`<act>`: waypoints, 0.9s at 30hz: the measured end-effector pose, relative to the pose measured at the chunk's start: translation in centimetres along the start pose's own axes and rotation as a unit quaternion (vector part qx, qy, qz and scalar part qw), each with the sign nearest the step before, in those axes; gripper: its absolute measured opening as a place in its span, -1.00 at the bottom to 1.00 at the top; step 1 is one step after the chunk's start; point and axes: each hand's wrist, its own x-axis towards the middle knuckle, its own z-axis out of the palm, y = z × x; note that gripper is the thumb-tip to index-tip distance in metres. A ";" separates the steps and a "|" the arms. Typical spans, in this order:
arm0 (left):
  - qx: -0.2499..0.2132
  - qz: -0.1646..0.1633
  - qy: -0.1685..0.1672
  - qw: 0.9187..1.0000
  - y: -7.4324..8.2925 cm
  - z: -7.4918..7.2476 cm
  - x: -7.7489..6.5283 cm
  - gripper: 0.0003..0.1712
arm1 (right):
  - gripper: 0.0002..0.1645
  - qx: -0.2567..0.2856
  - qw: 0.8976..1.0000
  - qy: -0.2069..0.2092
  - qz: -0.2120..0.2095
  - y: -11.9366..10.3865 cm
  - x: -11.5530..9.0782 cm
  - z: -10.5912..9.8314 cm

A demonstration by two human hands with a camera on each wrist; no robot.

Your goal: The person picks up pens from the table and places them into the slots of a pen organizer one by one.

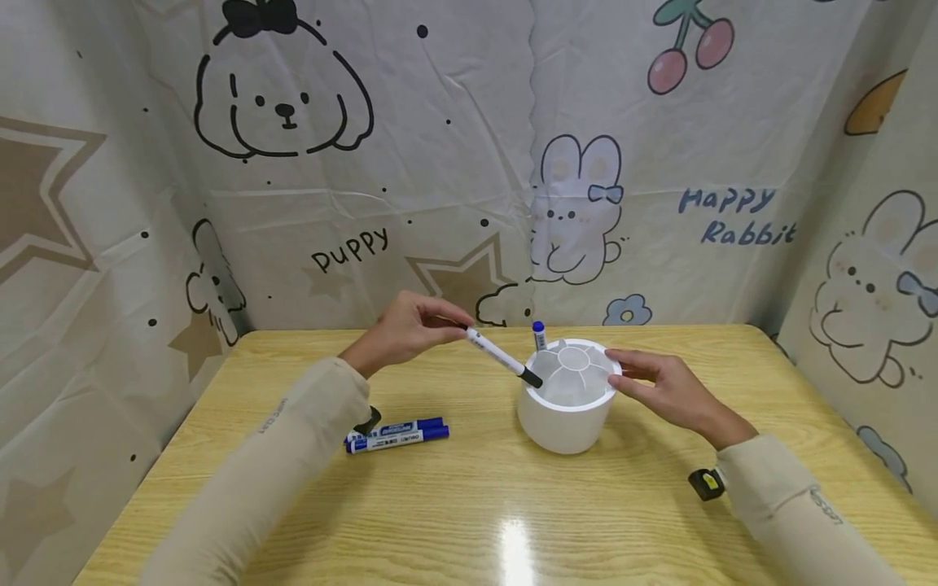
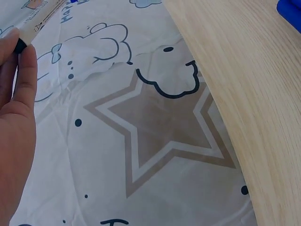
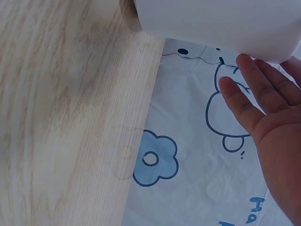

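White plastic holder (image 1: 567, 407) sits at the middle of the frame on the wooden table (image 1: 469, 505). My right hand (image 1: 670, 391) rests straight fingers against its right rim. My left hand (image 1: 406, 330) pinches a black-capped marker (image 1: 501, 356), tip slanted down over the holder's left rim. One blue-capped marker (image 1: 539, 334) stands in the holder; two blue markers (image 1: 396, 435) lie lower left of it.

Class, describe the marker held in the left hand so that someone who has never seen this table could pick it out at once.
Start at the white round holder in the middle of the wooden table. Just to its left, the left hand pinches a white marker, slanted down with its black cap over the holder's rim. Unlike the two blue markers lying flat on the table and the blue-capped one upright behind the holder, it is held in the air.
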 end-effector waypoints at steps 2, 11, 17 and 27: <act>-0.001 0.003 -0.003 1.000 -0.1 0.2 0.2 -0.80 | -0.43 -0.001 1.000 0.003 -0.004 0.1 0.0 0.0; 0.011 0.002 -0.010 1.000 0.5 1.6 1.3 -0.79 | -0.47 -0.002 1.000 0.010 -0.019 0.4 -0.1 0.0; 0.021 -0.002 -0.016 1.000 0.7 2.3 1.8 -0.78 | -0.49 -0.004 1.000 0.012 -0.025 0.5 -0.1 0.1; 0.013 -0.007 -0.016 1.000 0.7 2.9 2.2 -0.77 | -0.50 -0.010 0.999 0.018 -0.027 0.6 -0.2 0.1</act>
